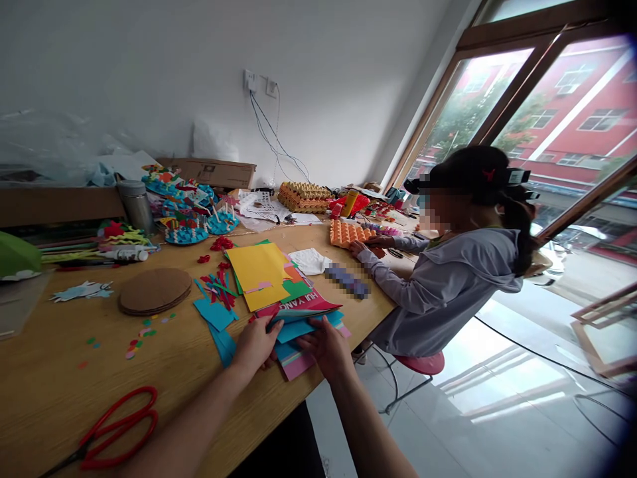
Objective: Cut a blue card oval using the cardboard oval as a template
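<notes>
Red scissors [90, 435] lie nearest; blue paper [297, 329] sits between left grip [257, 344] and right grip [328, 346] (both pinching it).

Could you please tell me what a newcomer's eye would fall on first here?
Probably the yellow sheet, beyond the left hand. Next might come the red-handled scissors on the wooden table, near left, then the orange egg tray in front of the co-worker, farther right.

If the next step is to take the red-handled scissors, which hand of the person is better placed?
Probably the left hand: the red-handled scissors lie to its left. The right hand is farther away, and both hands touch the colored paper.
</notes>
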Motion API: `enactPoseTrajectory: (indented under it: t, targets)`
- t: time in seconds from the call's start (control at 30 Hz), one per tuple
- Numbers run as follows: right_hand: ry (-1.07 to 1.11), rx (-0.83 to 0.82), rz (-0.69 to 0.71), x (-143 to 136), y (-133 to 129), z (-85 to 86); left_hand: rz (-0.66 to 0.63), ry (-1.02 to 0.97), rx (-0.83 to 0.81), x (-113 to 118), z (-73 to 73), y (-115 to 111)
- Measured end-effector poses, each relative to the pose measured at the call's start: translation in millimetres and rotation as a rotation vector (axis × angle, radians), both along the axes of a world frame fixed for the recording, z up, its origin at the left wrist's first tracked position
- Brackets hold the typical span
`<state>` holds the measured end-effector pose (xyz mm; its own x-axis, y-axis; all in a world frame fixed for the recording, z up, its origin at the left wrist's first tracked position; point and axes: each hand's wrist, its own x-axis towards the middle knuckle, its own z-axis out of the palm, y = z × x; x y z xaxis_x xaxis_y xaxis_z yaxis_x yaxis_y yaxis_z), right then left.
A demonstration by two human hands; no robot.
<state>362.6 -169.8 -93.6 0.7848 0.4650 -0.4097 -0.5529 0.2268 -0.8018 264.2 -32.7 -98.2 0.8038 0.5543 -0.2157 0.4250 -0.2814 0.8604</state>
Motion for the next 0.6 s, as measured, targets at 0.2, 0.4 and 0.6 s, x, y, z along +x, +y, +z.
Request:
enactPoseTrajectory:
  t: [0.2,0.4,0.6]
  targets:
    - [-0.071,-0.053,0.038,-5.2,3.8,-0.7,0.018,-0.027,-0.26,1.2,1.5,-5.2]
    - [-0.155,-0.095,0.116,-6.4,10.3,-10.1,0.08,-0.061,-0.485,-0.7,8.5,-11.9]
    - [-0.203,-0.116,0.145,-4.4,8.2,-11.7,0.066,-0.052,-0.665,-3.0,16.7,-12.2]
